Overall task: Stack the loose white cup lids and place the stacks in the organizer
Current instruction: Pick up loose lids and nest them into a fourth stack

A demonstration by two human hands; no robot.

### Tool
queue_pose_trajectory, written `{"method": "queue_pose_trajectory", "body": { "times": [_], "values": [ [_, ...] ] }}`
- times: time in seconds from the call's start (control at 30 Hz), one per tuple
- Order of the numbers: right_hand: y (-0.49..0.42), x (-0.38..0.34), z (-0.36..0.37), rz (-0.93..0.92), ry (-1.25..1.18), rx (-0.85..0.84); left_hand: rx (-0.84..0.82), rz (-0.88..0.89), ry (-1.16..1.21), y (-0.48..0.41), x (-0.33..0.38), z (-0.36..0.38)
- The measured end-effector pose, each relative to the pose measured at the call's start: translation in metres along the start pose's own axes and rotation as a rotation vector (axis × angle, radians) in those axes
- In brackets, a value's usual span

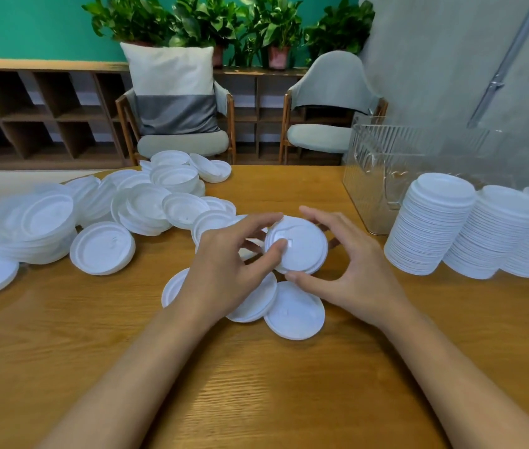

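Stacking lids, partway done
Left hand (pixel 224 270) and right hand (pixel 353 277) hold one lid (pixel 302 247); stacks (pixel 431 228) stand beside the organizer (pixel 386 157), loose lids (pixel 101 209) unsorted

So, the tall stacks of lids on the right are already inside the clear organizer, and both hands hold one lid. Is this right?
Not fully. The tall stacks are not inside the clear organizer; they stand on the table in front of it, as the head view shows. The rest is right: the left hand and the right hand both hold one lid.
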State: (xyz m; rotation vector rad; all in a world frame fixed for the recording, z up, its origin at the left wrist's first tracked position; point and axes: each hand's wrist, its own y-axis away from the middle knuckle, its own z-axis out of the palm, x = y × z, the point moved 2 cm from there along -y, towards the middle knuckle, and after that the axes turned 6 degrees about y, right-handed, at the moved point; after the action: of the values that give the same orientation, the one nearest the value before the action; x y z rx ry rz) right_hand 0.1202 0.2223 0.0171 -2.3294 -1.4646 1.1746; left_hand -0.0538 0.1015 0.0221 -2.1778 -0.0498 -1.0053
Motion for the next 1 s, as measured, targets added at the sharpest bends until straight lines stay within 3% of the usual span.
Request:
{"method": "queue_pose_trajectory", "body": {
  "times": [0.13,0.3,0.43,0.57,0.83,1.0],
  "values": [
    [0.007,0.016,-0.008,0.069,0.040,0.073,-0.040,0.226,-0.180,0.010,0.007,0.004],
    [0.027,0.032,-0.019,0.235,0.056,0.027,-0.321,0.400,-0.364,0.025,0.010,0.015],
    [0.038,0.038,-0.022,0.290,0.053,0.008,-0.482,0.317,-0.465,0.026,0.005,0.017],
    [0.039,0.042,-0.021,0.311,0.085,-0.003,-0.509,0.245,-0.459,0.025,0.001,0.016],
    [0.041,0.042,-0.017,0.313,0.136,-0.101,-0.342,0.040,-0.180,0.009,-0.006,0.003],
    [0.040,0.036,-0.016,0.253,0.118,-0.125,-0.475,-0.044,-0.034,-0.007,0.002,-0.002]
  ]
}}
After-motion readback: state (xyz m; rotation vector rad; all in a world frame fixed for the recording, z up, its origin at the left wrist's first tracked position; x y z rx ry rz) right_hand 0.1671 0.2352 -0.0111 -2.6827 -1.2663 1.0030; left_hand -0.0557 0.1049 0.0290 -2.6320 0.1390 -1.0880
